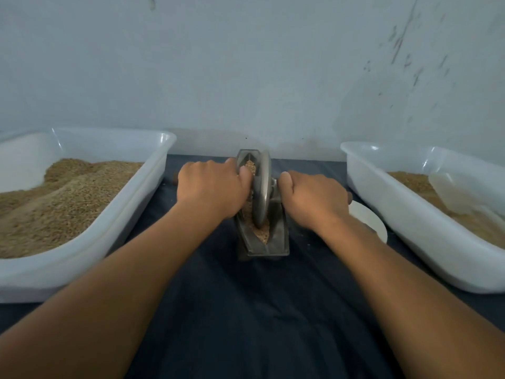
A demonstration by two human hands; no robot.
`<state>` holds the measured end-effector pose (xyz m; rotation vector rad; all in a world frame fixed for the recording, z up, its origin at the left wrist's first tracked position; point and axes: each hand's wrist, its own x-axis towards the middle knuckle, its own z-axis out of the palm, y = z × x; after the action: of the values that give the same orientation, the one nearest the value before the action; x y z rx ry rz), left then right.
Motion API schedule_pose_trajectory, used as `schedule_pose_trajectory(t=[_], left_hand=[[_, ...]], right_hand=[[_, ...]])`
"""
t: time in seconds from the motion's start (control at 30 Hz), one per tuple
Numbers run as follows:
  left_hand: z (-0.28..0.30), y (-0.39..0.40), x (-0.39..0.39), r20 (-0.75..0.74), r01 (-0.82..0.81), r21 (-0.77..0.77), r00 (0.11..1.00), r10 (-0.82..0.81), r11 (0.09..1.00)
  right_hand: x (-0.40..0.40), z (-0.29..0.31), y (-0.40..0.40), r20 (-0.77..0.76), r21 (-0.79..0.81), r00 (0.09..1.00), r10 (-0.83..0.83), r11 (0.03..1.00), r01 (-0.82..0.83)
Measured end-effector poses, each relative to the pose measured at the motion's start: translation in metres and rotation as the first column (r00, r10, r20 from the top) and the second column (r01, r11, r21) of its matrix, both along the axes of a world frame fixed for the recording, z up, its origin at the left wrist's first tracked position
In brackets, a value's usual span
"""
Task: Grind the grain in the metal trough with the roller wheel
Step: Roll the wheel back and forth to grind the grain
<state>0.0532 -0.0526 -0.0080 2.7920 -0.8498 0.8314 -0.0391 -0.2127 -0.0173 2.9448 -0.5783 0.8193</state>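
Note:
A narrow metal trough [276, 242] lies lengthwise on the dark cloth in the middle, with brown grain [262, 231] along its groove. A grey metal roller wheel [261, 187] stands upright in the trough, about midway. My left hand [211, 187] grips the wheel's handle on the left side, and my right hand [314, 198] grips the handle on the right side. Both handles are almost fully hidden under my curled fingers; only their outer tips show.
A white plastic tub [153, 170] heaped with grain stands on the left. Another white tub [388, 203] on the right holds grain and a pale scoop [456, 195]. A small white dish [374, 222] sits beside my right wrist. A grey wall rises just behind the trough.

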Motion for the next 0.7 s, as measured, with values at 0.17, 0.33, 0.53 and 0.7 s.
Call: schedule_pose_trajectory(t=[0.17,0.33,0.53,0.7], left_hand=[[0.005,0.011,-0.017,-0.007,0.025,-0.013,1.000,-0.025,1.000],[-0.004,0.016,-0.018,0.064,0.033,0.000,0.997,-0.033,0.999],[-0.009,0.004,0.011,-0.062,0.023,-0.023,0.998,-0.024,0.999],[-0.008,-0.017,0.038,-0.053,0.019,-0.020,0.998,-0.020,1.000]], right_hand=[[-0.018,-0.004,0.007,0.040,-0.028,0.999,0.023,0.999,-0.021],[-0.017,-0.004,0.008,0.064,-0.070,0.997,0.047,0.997,-0.042],[0.015,-0.001,-0.002,0.010,-0.106,0.999,0.032,0.994,-0.031],[0.046,0.001,-0.021,-0.081,0.028,0.997,-0.005,1.000,0.007]])
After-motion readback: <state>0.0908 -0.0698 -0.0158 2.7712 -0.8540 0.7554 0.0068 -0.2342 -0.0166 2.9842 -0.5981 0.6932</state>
